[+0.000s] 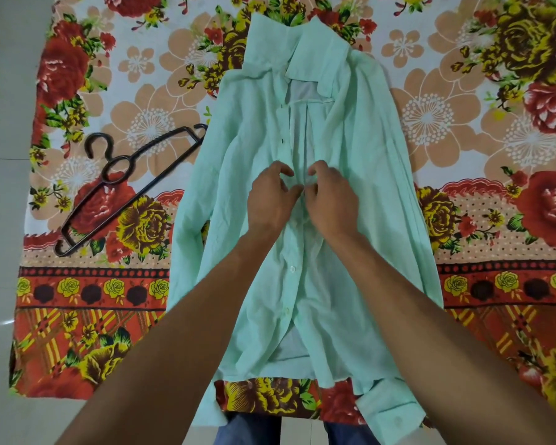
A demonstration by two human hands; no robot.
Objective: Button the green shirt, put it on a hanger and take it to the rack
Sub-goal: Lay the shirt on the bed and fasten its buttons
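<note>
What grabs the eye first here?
A pale green shirt lies front up in the middle of a loud floral sheet, collar at the far end. The left hand and right hand meet at mid-chest, each pinching a front edge, with the front gaping open above them. A dark hanger lies on the sheet to the shirt's left, apart from both hands.

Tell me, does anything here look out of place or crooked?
Nothing is damaged or spilled. The green shirt lies wrinkled, its collar is twisted to one side, and one cuff reaches past the floral sheet.
</note>
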